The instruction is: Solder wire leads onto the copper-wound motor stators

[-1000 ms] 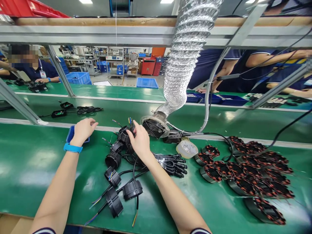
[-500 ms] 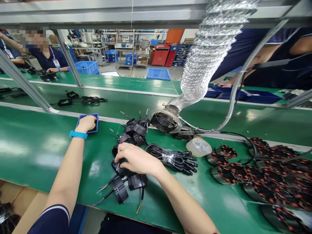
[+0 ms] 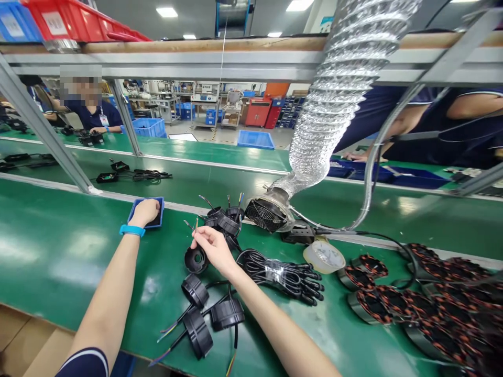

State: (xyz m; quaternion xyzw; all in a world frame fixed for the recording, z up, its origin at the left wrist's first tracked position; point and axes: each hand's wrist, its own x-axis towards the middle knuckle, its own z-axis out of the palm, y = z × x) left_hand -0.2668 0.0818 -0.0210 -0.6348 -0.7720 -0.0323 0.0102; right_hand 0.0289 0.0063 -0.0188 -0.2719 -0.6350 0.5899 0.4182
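Note:
My left hand (image 3: 145,212), with a blue band at the wrist, reaches into a small blue tray (image 3: 161,214). Its fingers curl down among dark contents; what they pinch is hidden. My right hand (image 3: 214,246) is closed in a pinch on a cable's coloured wire ends (image 3: 197,223), which stick up above the fingertips. Just below it lies a round black plastic cap (image 3: 195,259) with a hole in its middle. Nearer to me are several more black caps (image 3: 197,332) with cables through them. Another group of caps (image 3: 228,222) sits behind my right hand.
A taped bundle of black cables (image 3: 277,272) lies right of my right forearm, near a translucent tub (image 3: 324,256). Copper-wound stators (image 3: 416,303) crowd the right side. A fan (image 3: 267,213) on a foil duct (image 3: 314,120) stands at the back. Co-workers are across the bench.
My right hand has moved up and away from the near caps and now pinches wire ends. My left hand stays in the blue tray. The camera view has tilted upward.

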